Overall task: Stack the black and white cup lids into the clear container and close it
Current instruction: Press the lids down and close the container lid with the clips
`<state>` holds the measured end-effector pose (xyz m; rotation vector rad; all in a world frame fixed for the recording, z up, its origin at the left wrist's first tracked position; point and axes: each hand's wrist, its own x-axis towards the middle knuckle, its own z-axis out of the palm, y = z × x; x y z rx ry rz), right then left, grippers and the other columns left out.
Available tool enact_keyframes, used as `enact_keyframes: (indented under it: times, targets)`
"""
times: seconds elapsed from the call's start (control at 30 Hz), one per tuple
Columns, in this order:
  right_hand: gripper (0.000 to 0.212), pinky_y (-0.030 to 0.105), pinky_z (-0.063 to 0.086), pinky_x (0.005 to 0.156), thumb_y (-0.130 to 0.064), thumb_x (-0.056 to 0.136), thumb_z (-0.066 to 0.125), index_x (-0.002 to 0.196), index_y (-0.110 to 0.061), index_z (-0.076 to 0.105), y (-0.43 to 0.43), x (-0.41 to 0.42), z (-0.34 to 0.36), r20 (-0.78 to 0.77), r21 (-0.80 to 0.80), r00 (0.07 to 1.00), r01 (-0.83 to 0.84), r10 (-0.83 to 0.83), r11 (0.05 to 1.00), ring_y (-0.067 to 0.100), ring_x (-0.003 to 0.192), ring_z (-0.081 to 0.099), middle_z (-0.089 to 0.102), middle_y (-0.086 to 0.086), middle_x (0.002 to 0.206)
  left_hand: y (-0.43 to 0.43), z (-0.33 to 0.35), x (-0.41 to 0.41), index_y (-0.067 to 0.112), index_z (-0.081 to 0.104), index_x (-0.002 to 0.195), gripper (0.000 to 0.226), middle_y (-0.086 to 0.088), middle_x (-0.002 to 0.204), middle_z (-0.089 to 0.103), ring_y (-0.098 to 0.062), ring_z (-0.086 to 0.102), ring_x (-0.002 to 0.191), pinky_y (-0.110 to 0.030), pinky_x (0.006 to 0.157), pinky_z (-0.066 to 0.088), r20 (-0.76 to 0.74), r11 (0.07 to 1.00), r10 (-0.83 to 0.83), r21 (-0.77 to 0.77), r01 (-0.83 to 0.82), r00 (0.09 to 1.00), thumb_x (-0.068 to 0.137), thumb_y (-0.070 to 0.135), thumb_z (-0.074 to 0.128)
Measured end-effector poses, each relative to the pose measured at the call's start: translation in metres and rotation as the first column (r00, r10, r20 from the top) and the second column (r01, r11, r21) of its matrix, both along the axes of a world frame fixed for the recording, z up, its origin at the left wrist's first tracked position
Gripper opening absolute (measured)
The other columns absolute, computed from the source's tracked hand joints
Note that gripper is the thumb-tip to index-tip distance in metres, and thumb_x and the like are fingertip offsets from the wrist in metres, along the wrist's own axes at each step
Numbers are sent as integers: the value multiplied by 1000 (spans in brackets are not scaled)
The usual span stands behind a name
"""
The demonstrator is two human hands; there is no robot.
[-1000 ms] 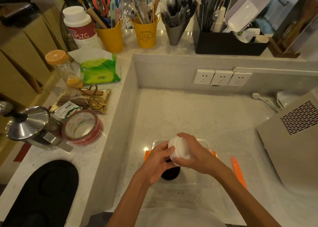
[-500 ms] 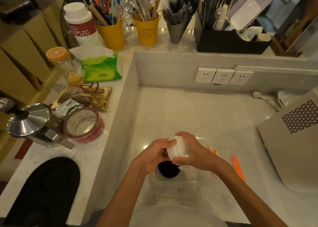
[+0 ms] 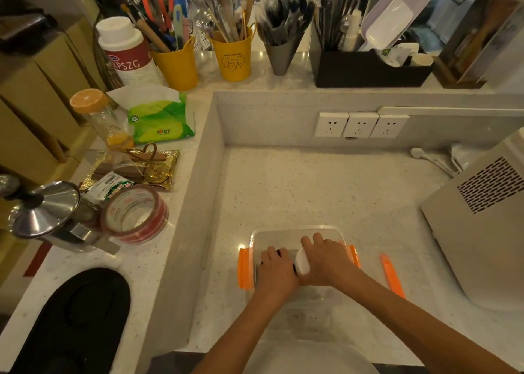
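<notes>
A clear container [image 3: 297,232] with orange side clips [image 3: 244,268] sits on the low counter in front of me. Both my hands reach down into it. My right hand [image 3: 326,257] is wrapped over a stack of white lids [image 3: 302,261] lying on its side. My left hand [image 3: 276,271] covers the black lids [image 3: 279,252], of which only a dark sliver shows between the fingers. The clear container lid with an orange clip [image 3: 392,274] lies flat on the counter just to the right.
A raised ledge on the left carries a red tape roll [image 3: 134,213], a steel kettle [image 3: 46,213] and a tissue pack [image 3: 161,121]. A beige appliance [image 3: 482,217] stands at the right. Wall sockets [image 3: 360,124] and utensil holders line the back.
Both hands have dropped from above the container down into it, carrying the white lid stack along. The orange clips on both sides are now uncovered.
</notes>
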<state>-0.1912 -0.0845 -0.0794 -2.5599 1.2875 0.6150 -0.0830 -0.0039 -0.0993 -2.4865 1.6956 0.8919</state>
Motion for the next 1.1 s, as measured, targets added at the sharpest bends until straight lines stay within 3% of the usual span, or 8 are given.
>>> enact_keyframes:
  times: [0.1, 0.2, 0.4, 0.7, 0.83, 0.93, 1.0, 1.1]
  targets:
    - [87, 38, 42, 89, -75, 66, 59, 130, -18, 43, 2, -2, -12, -24, -100, 996, -89, 87, 991, 28, 107, 58, 56, 10, 124, 1, -4, -4, 1, 44, 137, 48, -20, 138, 48, -34, 44, 128, -41, 101, 43, 181, 993, -110, 61, 100, 977, 97, 26, 52]
    - [82, 39, 40, 88, -75, 65, 55, 124, -17, 48, 3, -8, -23, 0, -126, 995, -98, 99, 987, 27, 103, 58, 58, 8, 118, -2, -4, -4, 2, 44, 139, 45, -21, 141, 49, -36, 41, 131, -43, 102, 40, 248, 987, -156, 61, 146, 956, 99, 23, 51]
    - [69, 39, 37, 87, -77, 72, 43, 103, -16, 53, 5, -11, -35, 12, -147, 995, -100, 103, 984, 25, 94, 53, 62, 5, 103, -1, -2, 0, 12, 40, 145, 48, -22, 148, 39, -39, 34, 138, -46, 110, 35, 238, 976, -219, 60, 211, 946, 99, 17, 52]
    - [96, 37, 37, 91, -92, 68, 36, 111, -10, 60, 2, -5, -35, -110, -105, 992, -79, 67, 991, 25, 102, 53, 64, 6, 107, 0, -5, 2, 17, 37, 149, 56, -19, 153, 33, -39, 33, 139, -47, 115, 32, 161, 982, -191, 26, 190, 968, 96, 15, 57]
    - [77, 36, 40, 93, -65, 76, 66, 130, -12, 50, 4, -8, -28, -69, -41, 989, -132, 129, 990, 26, 116, 49, 57, 6, 124, 2, -8, 4, 17, 38, 148, 60, -18, 152, 34, -38, 35, 137, -45, 113, 34, 157, 982, -190, 8, 191, 969, 93, 11, 61]
    - [68, 37, 44, 93, -38, 81, 72, 139, -18, 44, 8, -11, -24, -49, 20, 977, -205, 206, 979, 28, 121, 47, 52, 7, 131, 3, -10, 5, 18, 37, 147, 61, -17, 150, 36, -37, 36, 136, -44, 112, 35, 154, 980, -194, -5, 197, 969, 92, 10, 61]
    - [58, 36, 46, 91, -37, 85, 69, 134, -15, 48, 9, -12, -22, -37, 4, 984, -172, 172, 985, 28, 121, 48, 53, 9, 131, 2, -13, 6, 16, 37, 146, 61, -15, 148, 40, -35, 39, 134, -43, 110, 37, 157, 981, -189, -23, 195, 969, 91, 10, 63]
    - [58, 36, 45, 92, -52, 88, 60, 128, -11, 52, 8, -14, -22, -16, -10, 997, -71, 71, 997, 27, 119, 50, 55, 10, 129, 3, -18, 8, 13, 37, 144, 60, -13, 145, 43, -33, 43, 131, -41, 107, 39, 156, 979, -191, -36, 199, 969, 91, 14, 65]
